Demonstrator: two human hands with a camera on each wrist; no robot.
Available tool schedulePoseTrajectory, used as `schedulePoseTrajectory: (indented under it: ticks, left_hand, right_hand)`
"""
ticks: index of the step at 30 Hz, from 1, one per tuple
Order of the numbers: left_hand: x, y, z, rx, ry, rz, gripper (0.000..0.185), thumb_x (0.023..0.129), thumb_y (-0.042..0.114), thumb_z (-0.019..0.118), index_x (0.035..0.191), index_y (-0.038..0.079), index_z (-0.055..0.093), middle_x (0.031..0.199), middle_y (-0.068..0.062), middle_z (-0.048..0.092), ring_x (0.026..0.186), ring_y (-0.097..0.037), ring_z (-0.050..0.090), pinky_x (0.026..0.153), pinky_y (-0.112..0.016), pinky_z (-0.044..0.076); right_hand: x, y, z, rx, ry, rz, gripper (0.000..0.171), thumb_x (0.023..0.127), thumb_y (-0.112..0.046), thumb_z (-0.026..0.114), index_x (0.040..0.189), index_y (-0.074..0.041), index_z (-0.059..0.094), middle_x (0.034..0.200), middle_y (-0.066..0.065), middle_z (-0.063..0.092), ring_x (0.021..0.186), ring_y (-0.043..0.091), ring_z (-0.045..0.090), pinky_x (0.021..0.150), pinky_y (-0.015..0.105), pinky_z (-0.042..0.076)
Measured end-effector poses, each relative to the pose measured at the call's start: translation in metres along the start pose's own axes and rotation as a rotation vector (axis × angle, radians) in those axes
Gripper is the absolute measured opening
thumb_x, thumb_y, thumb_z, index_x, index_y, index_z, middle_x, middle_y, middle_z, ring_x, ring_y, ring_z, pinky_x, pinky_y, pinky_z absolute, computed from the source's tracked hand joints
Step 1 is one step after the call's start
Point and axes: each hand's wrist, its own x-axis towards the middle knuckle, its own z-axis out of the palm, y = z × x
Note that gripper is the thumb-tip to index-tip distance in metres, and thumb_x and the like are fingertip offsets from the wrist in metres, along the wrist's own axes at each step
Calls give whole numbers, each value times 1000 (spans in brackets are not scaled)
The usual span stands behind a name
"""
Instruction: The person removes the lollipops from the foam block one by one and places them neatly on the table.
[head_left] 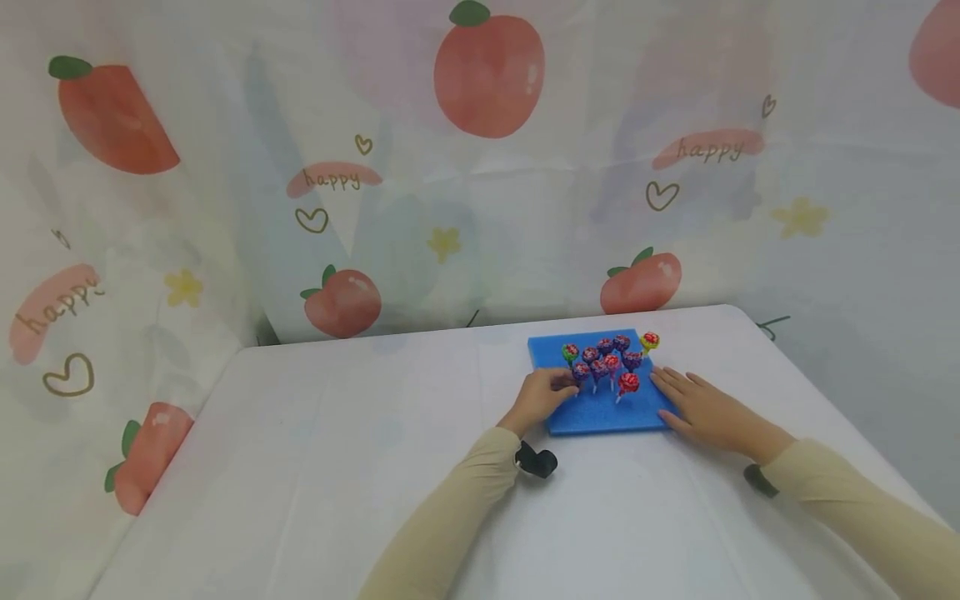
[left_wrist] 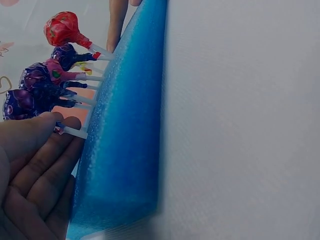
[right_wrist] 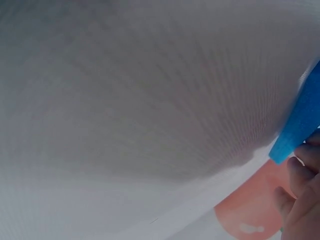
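A blue foam board (head_left: 592, 419) lies on the table, with several wrapped lollipops standing in it by their white sticks. At its left side my left hand (head_left: 542, 396) pinches a purple-wrapped lollipop (head_left: 581, 372) between thumb and fingers. In the left wrist view that lollipop's stick (left_wrist: 76, 132) meets the foam's face. Behind and beside it stand more purple ones, a pink one (head_left: 611, 363), a red one (head_left: 628, 382), a green one (head_left: 571, 352) and a yellow one (head_left: 650, 340). My right hand (head_left: 708, 415) rests along the board's right edge, fingers extended.
A white cloth covers the table (head_left: 337, 467), whose far edge runs just behind the board. A curtain (head_left: 495, 217) printed with fruit and hearts hangs behind and at the sides. Dark straps show under the left wrist (head_left: 537, 460) and right wrist (head_left: 761, 481).
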Motion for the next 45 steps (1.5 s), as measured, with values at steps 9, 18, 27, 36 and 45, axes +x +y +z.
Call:
schedulePoseTrajectory:
  ticks: [9,18,27,36,45]
  left_hand:
    - [-3,-1,0,3,30,8,18,90,13,63,104,6,69,102,-6,73,101,-15,68,87,-21,52]
    - [-7,1,2,40,116,-11,13,87,13,66,97,8,72,96,-3,74,96,-14,68,83,-21,52]
    - [-3,3,1,13,126,-13,14,87,13,66,98,8,72,97,-3,74,94,-12,68,82,-19,52]
    - [-6,12,-6,-42,148,-6,13,87,13,66,97,8,72,97,-4,74,94,-13,68,82,-19,52]
    - [-17,18,-25,-148,158,42,15,88,13,65,99,4,71,98,-9,73,90,-14,71,77,-17,54]
  right_hand:
    - [0,0,1,53,-12,6,72,93,-41,52,143,6,30,150,26,27,138,44,22,110,63,19]
    - [3,2,9,68,-19,7,75,93,-44,50,145,4,27,151,25,25,139,44,20,111,63,17]
    - [5,5,4,44,-9,3,75,91,-45,54,143,4,32,149,26,29,138,45,23,109,63,20]
    - [8,3,-2,31,-40,-13,72,91,-42,54,141,7,34,148,27,31,136,46,25,109,63,21]
    - [9,3,1,65,-33,-9,73,91,-43,54,141,7,33,148,28,31,136,46,26,108,63,23]
